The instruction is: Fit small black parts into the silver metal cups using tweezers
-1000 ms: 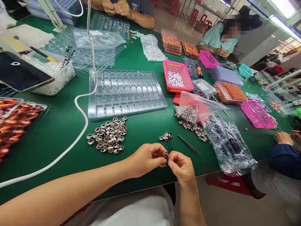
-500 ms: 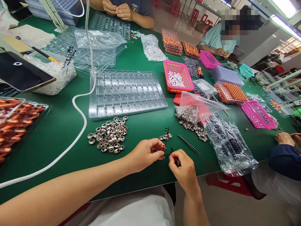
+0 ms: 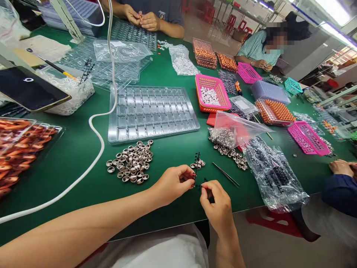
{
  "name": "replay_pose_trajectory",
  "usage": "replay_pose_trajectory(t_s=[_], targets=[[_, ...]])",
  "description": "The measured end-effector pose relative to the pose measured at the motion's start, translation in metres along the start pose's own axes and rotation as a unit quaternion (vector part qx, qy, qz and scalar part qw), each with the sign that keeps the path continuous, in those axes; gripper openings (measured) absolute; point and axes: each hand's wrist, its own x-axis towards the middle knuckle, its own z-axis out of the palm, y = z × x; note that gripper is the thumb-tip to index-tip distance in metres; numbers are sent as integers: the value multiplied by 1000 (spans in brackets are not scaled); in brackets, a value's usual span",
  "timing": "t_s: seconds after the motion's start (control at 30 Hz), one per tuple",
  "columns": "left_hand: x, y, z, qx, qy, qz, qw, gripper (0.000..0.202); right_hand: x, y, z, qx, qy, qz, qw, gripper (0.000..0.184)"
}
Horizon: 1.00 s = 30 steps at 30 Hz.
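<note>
My left hand [image 3: 177,184] pinches a thin black plastic sprue [image 3: 197,163] with small parts along its stem. Close on its right, my right hand [image 3: 216,201] has thumb and forefinger pinched at the sprue's lower end; whether a piece there is loose from the stem is too small to tell. Behind the sprue lie a few small metal cups [image 3: 201,163], partly hidden by it. Metal tweezers [image 3: 225,174] rest on the green table to the right. A larger pile of similar metal cups [image 3: 134,162] lies left of my hands.
Beyond the cups sits a clear compartment tray [image 3: 153,111], with a white cable [image 3: 96,130] along its left. To the right are a pink basket [image 3: 213,93] of white pieces, a bag of metal cups [image 3: 224,137] and a bag of black sprues [image 3: 275,175]. Other people work around the table.
My right fingertips have come slightly nearer the lower end of the sprue. My left hand keeps its grip. The whole view has shifted a little.
</note>
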Motion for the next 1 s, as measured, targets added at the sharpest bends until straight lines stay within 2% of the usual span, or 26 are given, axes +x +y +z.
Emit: replay_pose_trajectory(t_s=[0.17,0.43,0.53,0.67,1.0], targets=[[-1,1,1,12,2,7,1000,17,2,-9,7,36,7,23,999,5],[4,-6,0,1,-2,25,1000,20,5,-7,21,48,19,50,997,13],[3,-2,0,25,-14,33,999,19,7,-4,21,71,3,83,994,13],[0,3,0,9,-20,33,999,21,9,-3,19,103,-20,124,987,11],[16,-9,-2,-1,5,43,999,32,14,25,54,53,82,102,990,11]])
